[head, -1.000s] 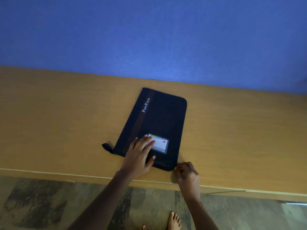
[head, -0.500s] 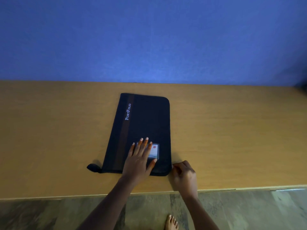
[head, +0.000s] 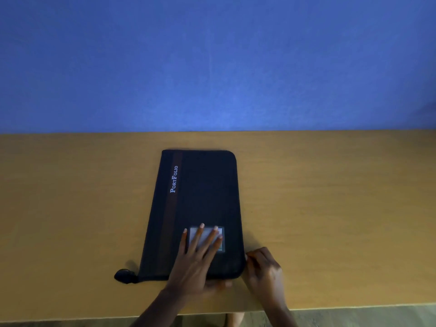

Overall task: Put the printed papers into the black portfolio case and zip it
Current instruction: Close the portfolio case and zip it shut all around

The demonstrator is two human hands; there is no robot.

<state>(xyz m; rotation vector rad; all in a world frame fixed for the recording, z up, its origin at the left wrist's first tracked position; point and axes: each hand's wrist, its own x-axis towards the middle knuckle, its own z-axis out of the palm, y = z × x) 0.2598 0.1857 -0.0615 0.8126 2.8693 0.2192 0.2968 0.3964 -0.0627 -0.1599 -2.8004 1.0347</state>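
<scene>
Portfolio case (head: 200,208) closed flat near table (head: 330,208) front edge; left hand (head: 195,263) fingers (head: 200,234) spread pressing cover, right hand (head: 264,270) pinched at near-right corner, presumably on zipper pull; pull steadily along edge, keep cover pinned.

just one head cam, looking forward and down over the desk (head: 70,208) edge, blue wall (head: 212,62) straight ahead
</scene>
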